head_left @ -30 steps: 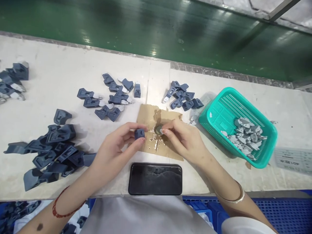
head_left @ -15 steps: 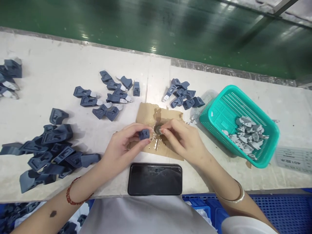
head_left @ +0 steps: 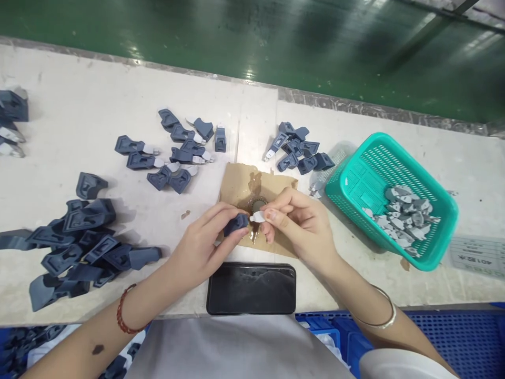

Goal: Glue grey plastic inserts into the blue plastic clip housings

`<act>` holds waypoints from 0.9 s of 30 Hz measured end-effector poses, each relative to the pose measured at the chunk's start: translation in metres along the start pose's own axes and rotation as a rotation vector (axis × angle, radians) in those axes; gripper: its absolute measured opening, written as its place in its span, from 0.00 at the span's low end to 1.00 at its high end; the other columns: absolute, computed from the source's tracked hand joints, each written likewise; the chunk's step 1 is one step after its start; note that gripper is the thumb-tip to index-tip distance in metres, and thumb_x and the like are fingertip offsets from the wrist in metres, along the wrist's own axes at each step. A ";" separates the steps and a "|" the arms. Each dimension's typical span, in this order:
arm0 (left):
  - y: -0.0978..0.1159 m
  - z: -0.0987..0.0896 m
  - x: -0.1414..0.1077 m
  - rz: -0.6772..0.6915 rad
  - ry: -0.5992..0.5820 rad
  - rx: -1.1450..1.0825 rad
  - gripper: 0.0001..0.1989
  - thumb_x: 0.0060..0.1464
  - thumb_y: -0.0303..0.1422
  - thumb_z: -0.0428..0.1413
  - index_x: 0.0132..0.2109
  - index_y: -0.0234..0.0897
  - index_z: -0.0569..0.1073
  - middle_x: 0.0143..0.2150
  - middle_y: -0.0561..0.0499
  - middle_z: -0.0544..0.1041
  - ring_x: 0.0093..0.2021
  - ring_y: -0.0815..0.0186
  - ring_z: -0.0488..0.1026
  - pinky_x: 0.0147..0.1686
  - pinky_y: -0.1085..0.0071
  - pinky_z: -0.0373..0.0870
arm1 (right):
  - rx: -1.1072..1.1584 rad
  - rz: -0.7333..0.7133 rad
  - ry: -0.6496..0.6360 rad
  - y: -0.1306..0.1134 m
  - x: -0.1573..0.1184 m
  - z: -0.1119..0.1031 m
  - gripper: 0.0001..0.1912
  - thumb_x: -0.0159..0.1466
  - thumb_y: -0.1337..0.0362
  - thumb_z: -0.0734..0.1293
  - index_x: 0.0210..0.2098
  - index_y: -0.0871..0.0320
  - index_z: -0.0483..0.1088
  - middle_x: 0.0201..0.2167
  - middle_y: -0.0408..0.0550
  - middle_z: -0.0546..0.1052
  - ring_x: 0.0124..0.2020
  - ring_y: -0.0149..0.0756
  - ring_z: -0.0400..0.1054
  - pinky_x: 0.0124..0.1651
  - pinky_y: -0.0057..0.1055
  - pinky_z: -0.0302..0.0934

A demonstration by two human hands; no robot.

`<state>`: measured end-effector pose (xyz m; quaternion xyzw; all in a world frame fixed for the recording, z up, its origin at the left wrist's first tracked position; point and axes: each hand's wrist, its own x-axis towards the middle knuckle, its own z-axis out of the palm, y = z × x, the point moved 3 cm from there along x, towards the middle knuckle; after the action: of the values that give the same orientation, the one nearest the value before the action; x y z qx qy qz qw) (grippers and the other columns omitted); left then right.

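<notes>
My left hand (head_left: 211, 237) grips a dark blue-grey plastic piece (head_left: 235, 224) between thumb and fingers. Facing it, my right hand (head_left: 302, 223) pinches a small light-grey plastic piece (head_left: 258, 217), its narrow end pointing at the dark piece. The two parts are very close together; whether they touch I cannot tell. Beneath them lies a brown cardboard sheet (head_left: 232, 181) with shiny wet streaks and a small round dark dish (head_left: 259, 204) on it, partly hidden by my right hand.
A teal basket (head_left: 357, 163) at right holds several light-grey pieces (head_left: 408, 218). Dark pieces (head_left: 89, 216) are heaped at left. Joined dark-and-grey pieces (head_left: 183, 155) lie behind, with another dark group (head_left: 302, 150) right of them. A phone (head_left: 251, 288) lies at the table's front edge.
My right hand has lifted the light-grey piece from the round dish and brought it towards the dark piece. My left hand has turned the dark piece slightly.
</notes>
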<state>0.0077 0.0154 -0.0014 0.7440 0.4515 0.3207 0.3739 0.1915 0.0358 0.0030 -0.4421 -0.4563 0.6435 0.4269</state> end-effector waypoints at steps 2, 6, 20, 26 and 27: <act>0.000 0.000 0.000 0.000 -0.001 0.000 0.07 0.68 0.29 0.54 0.51 0.36 0.73 0.47 0.45 0.80 0.38 0.67 0.77 0.32 0.74 0.73 | 0.008 0.000 -0.016 0.001 0.000 0.001 0.10 0.65 0.59 0.75 0.32 0.57 0.74 0.23 0.41 0.79 0.20 0.27 0.71 0.26 0.24 0.70; 0.000 0.001 -0.001 0.013 -0.003 -0.001 0.07 0.68 0.29 0.54 0.51 0.35 0.73 0.46 0.45 0.79 0.39 0.67 0.77 0.31 0.75 0.73 | 0.013 -0.001 -0.032 0.003 0.001 0.003 0.10 0.66 0.60 0.75 0.33 0.57 0.74 0.23 0.41 0.79 0.21 0.26 0.71 0.26 0.24 0.70; 0.001 0.002 -0.001 0.021 -0.007 0.044 0.07 0.69 0.29 0.54 0.51 0.37 0.72 0.47 0.45 0.80 0.39 0.65 0.78 0.35 0.72 0.75 | -0.061 0.005 -0.029 0.007 -0.001 0.005 0.14 0.65 0.54 0.75 0.32 0.57 0.73 0.23 0.42 0.79 0.22 0.28 0.72 0.27 0.26 0.71; 0.000 0.003 -0.001 0.092 0.006 0.053 0.06 0.68 0.26 0.54 0.50 0.35 0.71 0.46 0.45 0.79 0.45 0.65 0.78 0.38 0.74 0.74 | -0.069 0.013 -0.020 0.007 -0.003 0.010 0.16 0.64 0.52 0.75 0.31 0.57 0.72 0.23 0.42 0.79 0.23 0.28 0.73 0.28 0.26 0.72; 0.000 0.003 -0.001 0.103 0.006 0.051 0.06 0.68 0.26 0.54 0.50 0.35 0.71 0.45 0.45 0.79 0.45 0.66 0.78 0.39 0.74 0.74 | -0.072 0.016 -0.018 0.007 -0.004 0.011 0.16 0.64 0.52 0.75 0.30 0.57 0.71 0.23 0.42 0.78 0.23 0.28 0.72 0.28 0.26 0.71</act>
<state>0.0097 0.0138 -0.0029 0.7745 0.4219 0.3300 0.3365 0.1805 0.0280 -0.0011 -0.4549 -0.4794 0.6341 0.4016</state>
